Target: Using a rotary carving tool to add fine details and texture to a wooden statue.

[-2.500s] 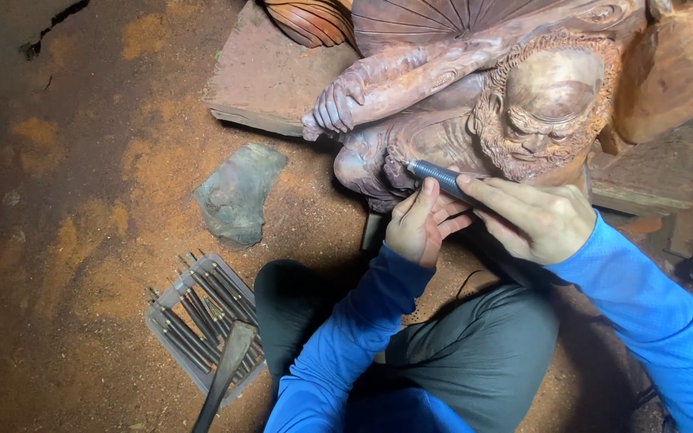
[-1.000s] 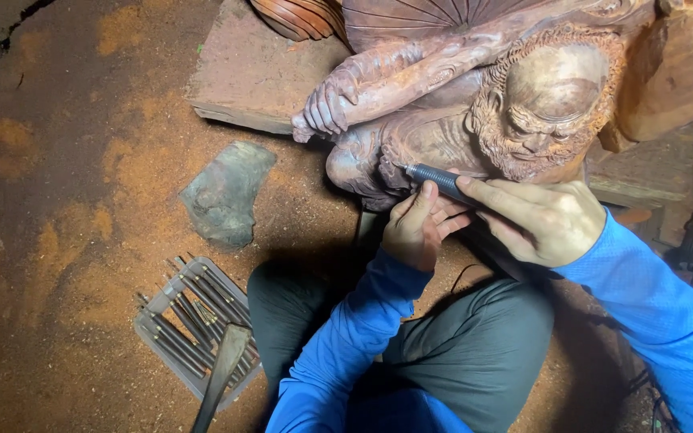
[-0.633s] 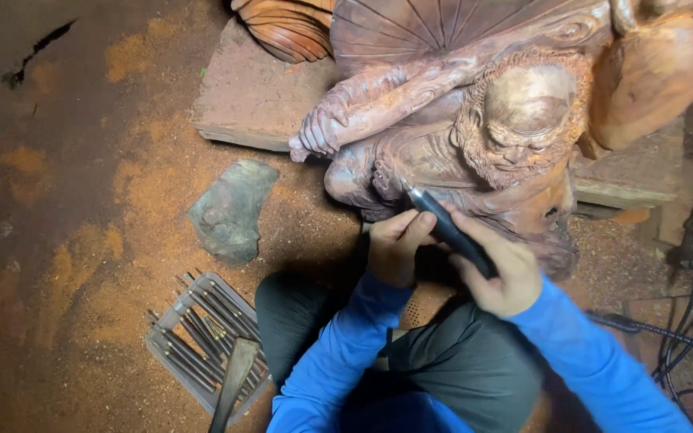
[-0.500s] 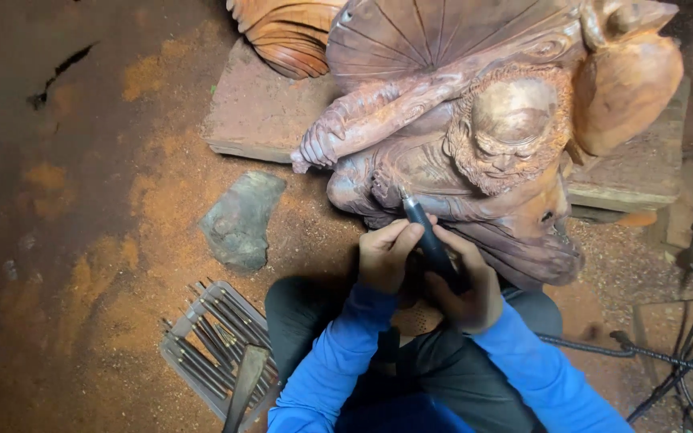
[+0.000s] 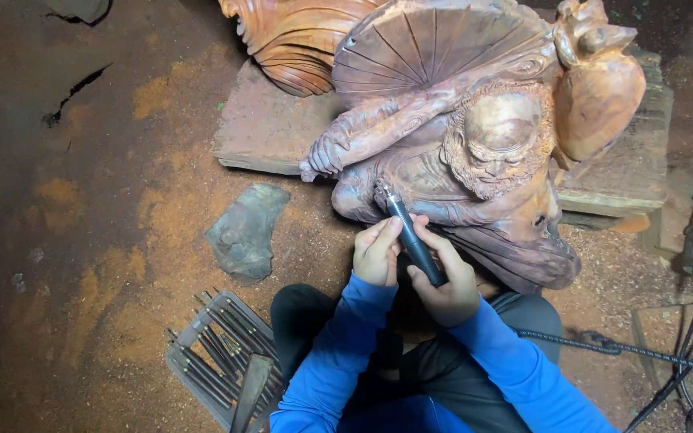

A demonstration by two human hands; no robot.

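Reddish carved-wood statue, slim black handpiece

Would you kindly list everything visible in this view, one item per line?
wooden figure carving: one, reddish brown, top centre on a slab
stone slab: one, reddish, under the carving
flat stone: one, grey, on the ground left of the hands
tray of carving bits: one, grey, bottom left
cables: several, dark, right
handpiece tool: one, black, tip on the carving
left hand: one, steadying the tool
right hand: one, gripping the tool
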